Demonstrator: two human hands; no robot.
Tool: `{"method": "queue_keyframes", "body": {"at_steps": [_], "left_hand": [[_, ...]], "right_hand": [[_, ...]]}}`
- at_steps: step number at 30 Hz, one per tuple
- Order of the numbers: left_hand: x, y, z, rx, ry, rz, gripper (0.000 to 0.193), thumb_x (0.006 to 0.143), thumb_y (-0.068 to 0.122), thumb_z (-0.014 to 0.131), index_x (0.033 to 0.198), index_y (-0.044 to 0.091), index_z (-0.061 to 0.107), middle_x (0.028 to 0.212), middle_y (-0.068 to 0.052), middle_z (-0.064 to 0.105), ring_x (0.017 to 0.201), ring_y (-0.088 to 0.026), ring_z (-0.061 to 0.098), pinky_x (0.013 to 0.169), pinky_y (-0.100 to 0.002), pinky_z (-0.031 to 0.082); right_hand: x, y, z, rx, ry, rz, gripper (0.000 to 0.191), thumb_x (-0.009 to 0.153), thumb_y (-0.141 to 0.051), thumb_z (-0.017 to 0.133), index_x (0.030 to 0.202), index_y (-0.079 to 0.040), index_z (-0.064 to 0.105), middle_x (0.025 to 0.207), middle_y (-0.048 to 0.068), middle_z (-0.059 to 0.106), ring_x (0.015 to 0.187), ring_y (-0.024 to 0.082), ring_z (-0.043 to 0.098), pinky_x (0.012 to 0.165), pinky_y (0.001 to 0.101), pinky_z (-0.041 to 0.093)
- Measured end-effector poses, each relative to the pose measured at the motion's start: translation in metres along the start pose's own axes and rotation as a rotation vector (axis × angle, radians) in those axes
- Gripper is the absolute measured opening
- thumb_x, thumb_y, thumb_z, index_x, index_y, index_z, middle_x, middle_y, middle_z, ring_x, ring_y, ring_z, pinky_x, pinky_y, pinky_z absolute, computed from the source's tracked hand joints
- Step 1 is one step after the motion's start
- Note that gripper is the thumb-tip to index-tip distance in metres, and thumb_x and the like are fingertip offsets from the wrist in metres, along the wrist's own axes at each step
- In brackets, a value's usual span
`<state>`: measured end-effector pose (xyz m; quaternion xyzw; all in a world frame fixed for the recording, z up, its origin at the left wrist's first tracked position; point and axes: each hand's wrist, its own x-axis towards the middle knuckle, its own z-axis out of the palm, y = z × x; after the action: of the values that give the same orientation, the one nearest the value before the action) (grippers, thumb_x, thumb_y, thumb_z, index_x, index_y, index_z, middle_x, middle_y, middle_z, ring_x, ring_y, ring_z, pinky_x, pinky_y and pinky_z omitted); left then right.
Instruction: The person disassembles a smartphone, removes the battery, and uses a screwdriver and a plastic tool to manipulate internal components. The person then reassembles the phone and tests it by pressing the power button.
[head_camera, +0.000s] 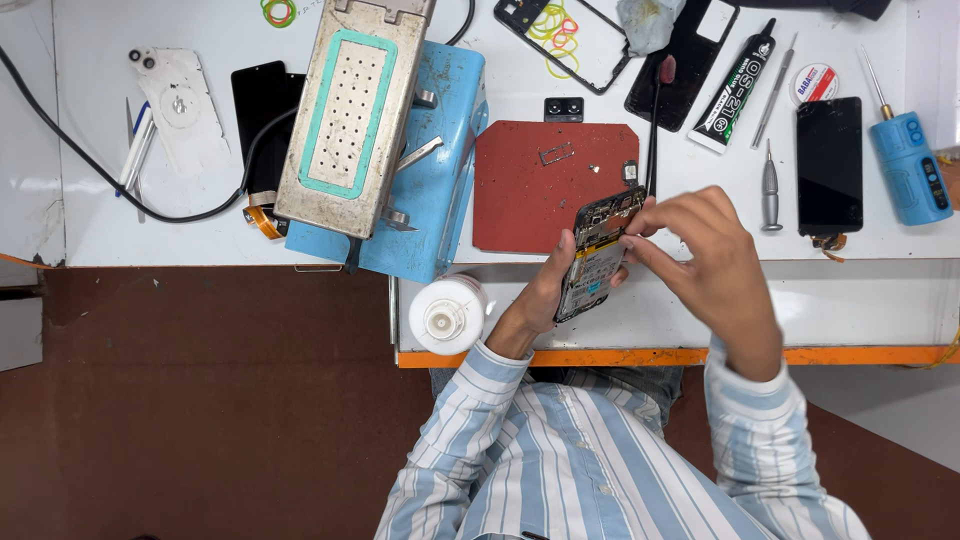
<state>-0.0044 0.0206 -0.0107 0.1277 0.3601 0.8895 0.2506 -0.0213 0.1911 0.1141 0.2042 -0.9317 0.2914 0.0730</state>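
Opened phone (597, 255), back cover off and circuit board exposed, held clear of the counter (860, 290) just below the lower right corner of the red mat (530, 195). Its long axis runs from lower left, nearest my chest, to upper right, toward the mat, with the exposed side tilted toward my right.

My left hand (540, 295) is wrapped around the phone from below and from the left; its fingers grasp the lower half, with the thumb lying along the left edge.

My right hand (705, 265) comes in from the right, and its fingers (640, 243) are pinched together at the phone's upper right edge, touching it there. I cannot tell whether a small part sits between the fingertips. The right hand is thus the nearer one to the upper end of the board, and the phone lies to the left of those fingers.

Relative to the red mat: a black-handled tool (655, 120) stands along its right edge, a blue-and-metal heating press (375, 130) lies to its left, a white bottle (447, 315) sits below its left corner, and a dark screen panel (829, 165) lies well to its right.
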Motion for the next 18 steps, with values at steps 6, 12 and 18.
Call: {"method": "queue_keyframes", "body": {"at_steps": [6,12,18], "left_hand": [[0.004,0.01,0.015,-0.23,0.075,0.009,0.082,0.102,0.072,0.029,0.148,0.007,0.049,0.121,-0.004,0.063,0.092,-0.014,0.058,0.077,-0.03,0.052],[0.005,0.002,0.01,-0.162,0.118,-0.033,0.074,0.109,0.068,0.026,0.135,0.006,0.055,0.107,-0.006,0.06,0.097,-0.014,0.058,0.086,-0.031,0.051],[0.004,-0.004,0.0,-0.007,0.146,-0.059,0.074,0.108,0.069,0.026,0.128,0.004,0.055,0.104,-0.006,0.058,0.096,-0.016,0.056,0.087,-0.032,0.05]], "right_hand": [[-0.003,0.0,0.001,0.265,0.11,0.166,0.031,0.081,-0.021,0.089,0.093,-0.008,0.063,0.097,0.003,0.066,0.094,0.018,0.057,0.079,0.0321,0.048],[-0.008,-0.016,0.028,0.062,0.184,-0.051,0.022,0.08,-0.01,0.086,0.1,-0.01,0.077,0.103,0.004,0.071,0.103,0.024,0.061,0.09,0.035,0.053],[-0.007,-0.012,0.035,0.119,0.181,-0.008,0.022,0.08,-0.009,0.086,0.1,-0.012,0.077,0.1,0.002,0.074,0.101,0.02,0.065,0.09,0.0341,0.054]]}}
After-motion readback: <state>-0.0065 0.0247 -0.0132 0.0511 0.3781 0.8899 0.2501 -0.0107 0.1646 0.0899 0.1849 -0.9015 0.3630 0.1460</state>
